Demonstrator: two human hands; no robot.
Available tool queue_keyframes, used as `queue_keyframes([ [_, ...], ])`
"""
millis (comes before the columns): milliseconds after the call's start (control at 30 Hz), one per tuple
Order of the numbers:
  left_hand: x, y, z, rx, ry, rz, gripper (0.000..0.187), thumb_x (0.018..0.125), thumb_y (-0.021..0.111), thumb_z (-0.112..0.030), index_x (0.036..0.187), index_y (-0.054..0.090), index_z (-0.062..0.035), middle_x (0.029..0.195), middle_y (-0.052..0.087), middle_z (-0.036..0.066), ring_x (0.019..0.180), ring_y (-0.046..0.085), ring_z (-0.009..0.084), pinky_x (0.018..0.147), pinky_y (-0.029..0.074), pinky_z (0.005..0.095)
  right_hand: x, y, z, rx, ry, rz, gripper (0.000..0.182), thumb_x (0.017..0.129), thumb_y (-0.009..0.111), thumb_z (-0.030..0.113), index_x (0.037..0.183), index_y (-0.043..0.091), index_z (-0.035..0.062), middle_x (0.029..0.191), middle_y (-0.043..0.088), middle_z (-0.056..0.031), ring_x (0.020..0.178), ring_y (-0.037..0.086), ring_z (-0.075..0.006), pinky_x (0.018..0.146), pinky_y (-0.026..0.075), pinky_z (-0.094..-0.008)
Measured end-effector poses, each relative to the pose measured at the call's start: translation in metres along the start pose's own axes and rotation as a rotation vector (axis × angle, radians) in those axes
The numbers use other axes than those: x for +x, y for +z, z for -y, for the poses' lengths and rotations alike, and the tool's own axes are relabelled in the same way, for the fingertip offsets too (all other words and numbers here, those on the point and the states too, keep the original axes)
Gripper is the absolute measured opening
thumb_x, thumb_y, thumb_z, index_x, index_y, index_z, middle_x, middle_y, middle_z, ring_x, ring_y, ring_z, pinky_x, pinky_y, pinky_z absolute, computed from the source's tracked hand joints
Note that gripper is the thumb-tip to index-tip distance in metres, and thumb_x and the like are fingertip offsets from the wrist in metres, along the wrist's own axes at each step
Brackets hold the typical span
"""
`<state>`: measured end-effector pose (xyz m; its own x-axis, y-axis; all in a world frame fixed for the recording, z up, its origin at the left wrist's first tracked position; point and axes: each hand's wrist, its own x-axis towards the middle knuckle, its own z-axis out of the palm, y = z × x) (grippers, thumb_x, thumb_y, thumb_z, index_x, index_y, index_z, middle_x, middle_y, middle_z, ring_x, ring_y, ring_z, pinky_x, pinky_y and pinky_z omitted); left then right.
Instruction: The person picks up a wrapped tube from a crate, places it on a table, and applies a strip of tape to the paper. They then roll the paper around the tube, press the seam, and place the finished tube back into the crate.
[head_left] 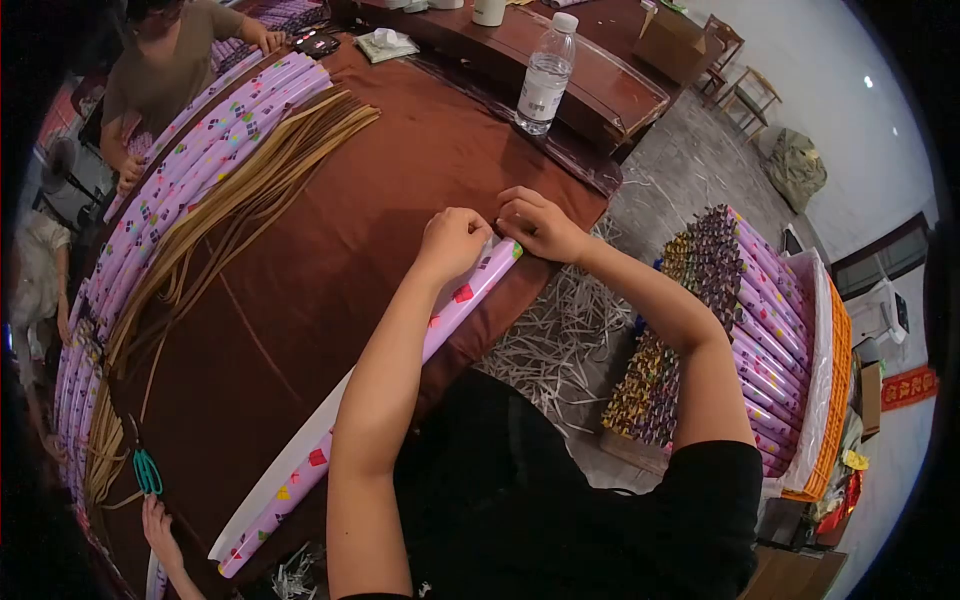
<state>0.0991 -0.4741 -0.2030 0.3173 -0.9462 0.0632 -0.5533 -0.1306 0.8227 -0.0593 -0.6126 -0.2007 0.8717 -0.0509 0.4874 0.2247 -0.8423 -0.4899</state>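
Black short-sleeved shirt point(520, 510) fills the foreground; beyond, a long glossy lilac printed paper roll point(461, 298) lies aslant on the brown cloth-covered table point(330, 230). Left hand point(455, 242) and right hand point(541, 226) curl at its far end, exact pinch unclear; keeping the white lengthwise edge point(285, 480) straight, pressure even, should avoid creases

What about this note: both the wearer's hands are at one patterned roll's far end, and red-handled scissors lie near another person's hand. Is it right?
Not quite: in the head view, the scissors are teal-handled, not red-handled. The rest stands, left hand and right hand included.
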Motion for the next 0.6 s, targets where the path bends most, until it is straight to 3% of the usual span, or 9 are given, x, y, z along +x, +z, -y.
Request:
queue_keyframes([
  [133, -0.005, -0.002, -0.003, -0.039, -0.007, -0.021, 0.02, 0.084, 0.067, -0.016, 0.092, 0.072, 0.0018, 0.084, 0.071, 0.016, 0.077, 0.068, 0.023, 0.074, 0.051, 0.0355, 0.006, 0.006, -0.004, 0.013, -0.061, -0.073, 0.014, 0.088, 0.066, 0.001, 0.1, 0.059, -0.0001, 0.116, 0.055, -0.0143, 0.098, 0.061, -0.0262, 0.078, 0.053, -0.0328],
  [200, -0.005, -0.002, -0.002, -0.042, -0.011, -0.023, 0.02, 0.085, 0.068, -0.017, 0.092, 0.072, 0.0017, 0.084, 0.071, 0.016, 0.078, 0.068, 0.023, 0.074, 0.051, 0.0353, 0.008, 0.006, -0.006, -0.048, -0.074, -0.062, 0.017, 0.085, 0.068, 0.002, 0.101, 0.06, 0.0012, 0.116, 0.056, -0.0149, 0.102, 0.06, -0.0288, 0.083, 0.052, -0.0355],
  [267, -0.005, -0.001, -0.002, -0.105, -0.008, -0.037, 0.016, 0.083, 0.068, -0.017, 0.087, 0.073, -0.0024, 0.082, 0.07, 0.016, 0.079, 0.068, 0.0305, 0.074, 0.051, 0.0401, 0.015, 0.004, -0.006, -0.084, -0.085, -0.034, 0.017, 0.082, 0.068, 0.003, 0.097, 0.061, 0.0021, 0.11, 0.058, -0.0144, 0.099, 0.059, -0.0313, 0.082, 0.05, -0.0385],
  [333, -0.006, -0.004, -0.005, -0.082, -0.013, 0.007, 0.019, 0.085, 0.068, -0.017, 0.093, 0.072, -0.0006, 0.085, 0.071, 0.016, 0.079, 0.068, 0.0245, 0.075, 0.051, 0.0363, 0.026, 0.001, -0.011, -0.101, -0.073, 0.014, 0.021, 0.076, 0.069, 0.007, 0.095, 0.061, 0.0051, 0.1, 0.06, -0.0122, 0.095, 0.056, -0.0335, 0.081, 0.046, -0.0424],
  [400, -0.008, -0.004, -0.005, -0.03, 0.018, -0.017, 0.018, 0.085, 0.069, -0.017, 0.093, 0.072, -0.0019, 0.083, 0.07, 0.015, 0.078, 0.068, 0.0254, 0.073, 0.051, 0.037, 0.03, 0.002, -0.016, -0.139, -0.059, 0.061, 0.022, 0.074, 0.069, 0.01, 0.094, 0.061, 0.0072, 0.091, 0.056, -0.0108, 0.089, 0.055, -0.0326, 0.078, 0.043, -0.0411],
  [600, -0.01, -0.006, -0.009, -0.053, -0.001, -0.029, 0.017, 0.085, 0.068, -0.017, 0.09, 0.07, -0.0013, 0.08, 0.07, 0.013, 0.074, 0.067, 0.0234, 0.071, 0.05, 0.0363, 0.028, 0.011, -0.011, -0.305, -0.032, 0.057, 0.022, 0.074, 0.07, 0.015, 0.094, 0.061, 0.0098, 0.094, 0.053, -0.0098, 0.095, 0.051, -0.029, 0.078, 0.039, -0.041],
])
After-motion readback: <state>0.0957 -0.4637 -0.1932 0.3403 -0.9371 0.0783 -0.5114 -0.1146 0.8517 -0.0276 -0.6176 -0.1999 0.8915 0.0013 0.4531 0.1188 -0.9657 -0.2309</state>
